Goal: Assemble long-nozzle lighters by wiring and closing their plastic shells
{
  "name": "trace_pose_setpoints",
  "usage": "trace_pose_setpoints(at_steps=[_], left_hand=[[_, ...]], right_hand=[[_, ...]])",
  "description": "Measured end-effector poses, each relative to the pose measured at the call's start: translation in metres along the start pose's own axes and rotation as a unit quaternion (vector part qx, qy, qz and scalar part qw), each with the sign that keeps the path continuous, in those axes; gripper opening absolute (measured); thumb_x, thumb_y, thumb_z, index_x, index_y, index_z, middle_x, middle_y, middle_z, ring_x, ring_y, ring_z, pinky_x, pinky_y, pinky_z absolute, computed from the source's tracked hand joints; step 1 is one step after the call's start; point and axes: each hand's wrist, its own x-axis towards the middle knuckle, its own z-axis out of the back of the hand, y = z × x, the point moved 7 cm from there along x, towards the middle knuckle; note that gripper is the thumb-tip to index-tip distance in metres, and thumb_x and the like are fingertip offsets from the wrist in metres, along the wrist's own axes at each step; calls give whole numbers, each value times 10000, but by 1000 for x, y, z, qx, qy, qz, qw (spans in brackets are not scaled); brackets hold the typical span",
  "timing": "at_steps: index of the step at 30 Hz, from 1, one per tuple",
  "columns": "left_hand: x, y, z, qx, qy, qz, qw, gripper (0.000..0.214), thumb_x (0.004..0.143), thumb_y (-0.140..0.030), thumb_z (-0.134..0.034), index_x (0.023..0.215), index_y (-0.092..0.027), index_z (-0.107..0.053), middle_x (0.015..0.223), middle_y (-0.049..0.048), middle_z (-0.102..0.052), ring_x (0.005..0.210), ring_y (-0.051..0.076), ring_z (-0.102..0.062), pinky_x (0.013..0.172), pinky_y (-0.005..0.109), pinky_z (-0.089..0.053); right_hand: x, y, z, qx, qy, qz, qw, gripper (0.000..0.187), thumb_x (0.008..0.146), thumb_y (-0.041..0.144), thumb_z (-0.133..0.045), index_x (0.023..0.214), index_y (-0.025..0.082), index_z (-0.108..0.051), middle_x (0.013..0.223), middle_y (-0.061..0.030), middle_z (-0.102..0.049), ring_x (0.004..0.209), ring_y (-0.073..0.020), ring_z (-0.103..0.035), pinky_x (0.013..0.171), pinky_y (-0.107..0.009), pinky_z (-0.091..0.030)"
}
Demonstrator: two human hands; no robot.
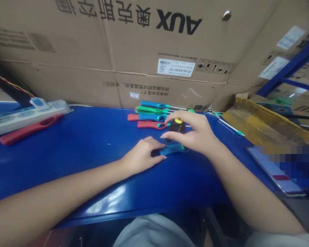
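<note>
My right hand (pixel 195 132) is closed around a stubby black screwdriver with a yellow cap (pixel 177 126), held upright with its tip down on a blue lighter-shaped piece (pixel 173 149) lying on the blue table (pixel 92 144). My left hand (pixel 141 156) rests on the table with its fingers pressed on the left end of that blue piece. Just behind my hands lies a row of long-handled lighters in blue, green and red (pixel 150 116).
A large AUX cardboard box (pixel 144 51) stands along the back of the table. A white power strip (pixel 28 115) and a red lighter (pixel 28 129) lie at the left. A phone (pixel 270 168) and yellow-brown packaging (pixel 267 123) lie at the right.
</note>
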Motion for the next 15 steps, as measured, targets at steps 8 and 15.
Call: trace_pose_setpoints(at_steps=[8, 15], left_hand=[[-1, -5, 11, 65, 40, 28, 997, 404, 909, -263, -793, 1293, -156, -728, 1214, 124, -795, 1117, 278, -736, 992, 418, -603], [-6, -6, 102, 198, 84, 93, 972, 373, 1068, -417, -469, 1075, -223, -787, 1147, 65, -806, 1050, 247, -741, 985, 368, -545]], right_hand=[[1, -32, 15, 87, -79, -153, 981, 304, 1089, 528, -467, 1106, 239, -560, 918, -15, -643, 778, -160, -642, 732, -302, -545], [-30, -42, 3, 24, 266, -173, 948, 145, 979, 343, -654, 909, 216, -655, 911, -31, -634, 794, -177, -598, 765, -317, -484]])
